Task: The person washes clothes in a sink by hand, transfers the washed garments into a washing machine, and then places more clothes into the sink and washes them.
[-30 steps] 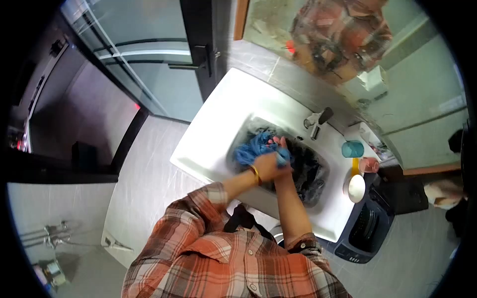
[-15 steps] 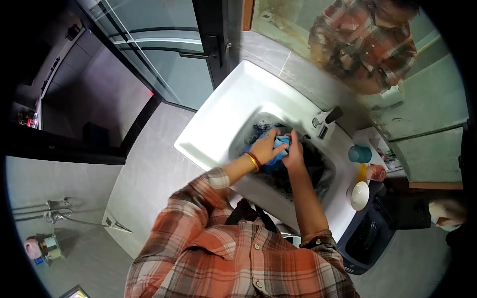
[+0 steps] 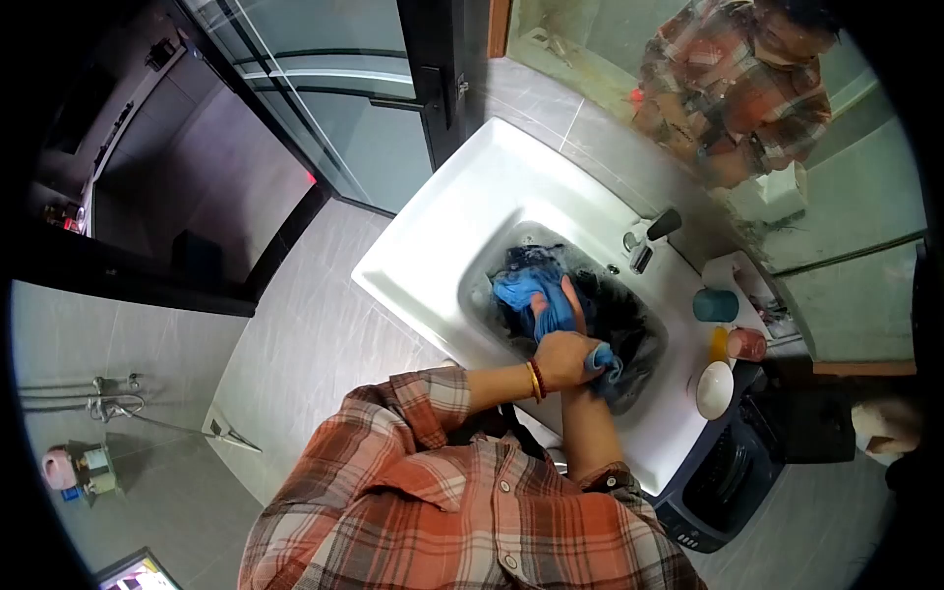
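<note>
Over the soapy water in the white washbasin (image 3: 423, 236), both hands work on a wet blue cloth garment (image 3: 521, 291). My left hand (image 3: 567, 360), with a bracelet at its wrist, is closed round one end of it; a bunched bit sticks out past the fist. Further into the basin, my right hand (image 3: 574, 307) grips the garment's wider part, with thumb and fingers showing at the folds. The left hand crosses over the right wrist. Dark wet clothes (image 3: 619, 313) lie in the water below, partly hidden by the hands.
A faucet (image 3: 644, 246) stands at the basin's back rim. Along the right side are a teal cup (image 3: 715, 306), a pink cup (image 3: 747, 343) and a white bowl (image 3: 713, 390). A dark plastic tub-like object (image 3: 703, 511) sits beside the basin; a glass door (image 3: 324, 98) stands at upper left.
My left hand has moved down and right, toward me, drawing out one end of the blue garment. More of the garment now spreads across my right hand.
</note>
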`<state>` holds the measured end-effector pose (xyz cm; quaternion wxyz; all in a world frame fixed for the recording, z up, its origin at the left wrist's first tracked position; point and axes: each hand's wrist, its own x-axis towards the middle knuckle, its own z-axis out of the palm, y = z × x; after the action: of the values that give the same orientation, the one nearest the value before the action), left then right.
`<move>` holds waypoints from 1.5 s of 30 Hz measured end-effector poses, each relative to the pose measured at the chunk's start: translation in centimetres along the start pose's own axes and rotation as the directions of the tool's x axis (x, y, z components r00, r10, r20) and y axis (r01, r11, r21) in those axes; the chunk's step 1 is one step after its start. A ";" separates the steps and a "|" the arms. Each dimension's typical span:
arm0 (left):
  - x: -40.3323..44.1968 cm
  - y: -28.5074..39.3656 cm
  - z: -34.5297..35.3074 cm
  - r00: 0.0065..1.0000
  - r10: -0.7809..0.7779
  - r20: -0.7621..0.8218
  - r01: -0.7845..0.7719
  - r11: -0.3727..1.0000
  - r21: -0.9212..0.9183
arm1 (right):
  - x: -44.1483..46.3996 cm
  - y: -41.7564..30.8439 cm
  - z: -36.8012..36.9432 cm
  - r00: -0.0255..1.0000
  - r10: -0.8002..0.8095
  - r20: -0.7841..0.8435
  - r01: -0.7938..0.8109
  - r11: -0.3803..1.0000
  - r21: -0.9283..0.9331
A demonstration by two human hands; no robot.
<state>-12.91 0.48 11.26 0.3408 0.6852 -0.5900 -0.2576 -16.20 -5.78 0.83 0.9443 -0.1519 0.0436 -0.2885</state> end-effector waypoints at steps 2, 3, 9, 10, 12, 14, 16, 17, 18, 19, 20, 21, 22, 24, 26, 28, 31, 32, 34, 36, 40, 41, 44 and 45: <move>1.3 -4.1 1.9 0.979 -0.184 -0.083 0.195 0.967 0.166 | 0.4 0.0 -1.3 0.989 0.070 -0.127 -0.070 0.998 0.004; 2.9 -7.1 1.8 0.948 -0.268 -0.171 0.303 0.924 0.233 | 0.9 0.5 -2.0 0.968 0.115 -0.222 -0.112 0.993 0.029; 3.2 -14.0 -2.4 0.932 -0.226 -0.285 0.194 0.972 -0.133 | 2.0 -0.2 4.9 0.758 0.026 -0.652 -0.215 0.953 -0.212; 2.9 -13.6 -2.3 0.935 -0.137 -0.327 0.070 0.976 -0.208 | 2.0 -1.1 5.0 0.750 -0.016 -0.662 -0.246 0.921 -0.301; 2.5 -11.8 -2.8 0.974 -0.123 -0.188 0.050 0.935 -0.351 | 1.4 -3.6 -0.1 0.880 -0.016 -0.475 -0.224 0.867 -0.445; 1.1 -9.4 -2.8 0.993 0.004 -0.121 -0.045 0.941 -0.337 | 0.3 -4.3 2.2 0.995 -0.029 -0.092 -0.052 0.634 -0.771; 0.9 -8.8 -3.3 0.997 0.000 -0.073 -0.019 0.965 -0.261 | 0.4 -4.7 5.9 0.942 0.170 -0.289 -0.280 0.873 -0.399; 1.4 -10.1 -3.7 0.988 0.056 -0.141 -0.102 0.933 -0.344 | 0.2 -4.7 6.6 0.888 0.294 -0.354 -0.369 0.914 -0.167; 1.6 -11.3 -4.2 0.995 -0.028 -0.093 -0.007 0.934 -0.357 | -0.2 -4.8 6.7 0.880 0.311 -0.359 -0.414 0.874 -0.257; 1.8 -12.3 -4.7 0.993 -0.112 -0.042 0.089 0.925 -0.369 | -0.6 -4.9 7.0 0.866 0.319 -0.386 -0.430 0.868 -0.247; 1.8 -12.9 -4.6 0.981 -0.194 0.011 0.184 0.908 -0.377 | -0.9 -5.0 7.3 0.850 0.325 -0.414 -0.446 0.863 -0.237; 1.7 -12.6 -4.1 0.997 -0.066 -0.043 0.050 0.951 -0.304 | -1.3 -5.0 7.5 0.835 0.329 -0.442 -0.458 0.860 -0.224; 1.7 -11.9 -3.4 0.994 0.069 -0.090 -0.087 0.972 -0.218 | -1.3 -4.7 5.9 0.727 0.334 -0.600 -0.483 0.870 -0.102; 1.7 -9.4 -1.8 0.910 0.395 -0.125 -0.408 0.907 -0.104 | -2.0 -3.7 0.4 0.876 0.354 -0.329 -0.373 0.928 0.004; 0.3 -4.1 -2.0 0.891 0.453 0.011 -0.447 0.882 -0.153 | -2.5 -2.8 0.2 0.947 0.097 -0.307 -0.157 0.972 -0.177; -0.6 -2.0 -0.3 0.920 0.386 0.064 -0.369 0.910 -0.190 | -2.6 -2.9 1.7 0.957 -0.072 -0.281 -0.023 0.947 -0.321; -1.3 -0.9 0.2 0.980 0.173 0.101 -0.153 0.972 -0.179 | -2.9 -3.1 -1.7 0.973 -0.087 -0.215 -0.002 0.925 -0.381; -1.4 -0.7 0.1 0.991 0.083 0.103 -0.065 0.984 -0.167 | -2.9 -3.1 -4.4 0.981 -0.074 -0.181 -0.003 0.920 -0.393; -0.1 -2.5 0.6 0.992 -0.124 -0.035 0.122 0.991 -0.063 | -2.0 -2.6 -7.6 0.984 -0.148 -0.099 0.066 0.821 -0.567; 2.8 -7.1 0.8 0.944 -0.253 -0.211 0.246 0.967 -0.060 | -0.5 -1.7 -5.7 0.958 -0.043 -0.284 -0.088 0.897 -0.433; 3.6 -9.5 -1.9 0.940 -0.284 -0.189 0.260 0.955 -0.140 | -0.4 -1.1 0.9 0.851 0.176 -0.494 -0.267 0.956 -0.118; 3.0 -9.2 -1.5 0.953 -0.243 -0.180 0.224 0.968 -0.116 | -0.5 -1.0 -0.4 0.858 0.173 -0.483 -0.259 0.958 -0.119; 1.7 -8.2 -2.0 0.974 -0.219 -0.059 0.210 0.969 -0.130 | -0.2 -1.1 -2.4 0.873 0.075 -0.481 -0.223 0.940 -0.257; 1.3 -9.1 -2.0 0.974 -0.205 -0.098 0.191 0.972 -0.135 | 0.2 -1.6 -0.8 0.855 -0.052 -0.517 -0.208 0.878 -0.431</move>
<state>-5.44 0.14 5.56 0.3875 0.7314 -0.4815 -0.2882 -17.04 -7.36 0.61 0.8433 -0.2928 0.3687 -0.2592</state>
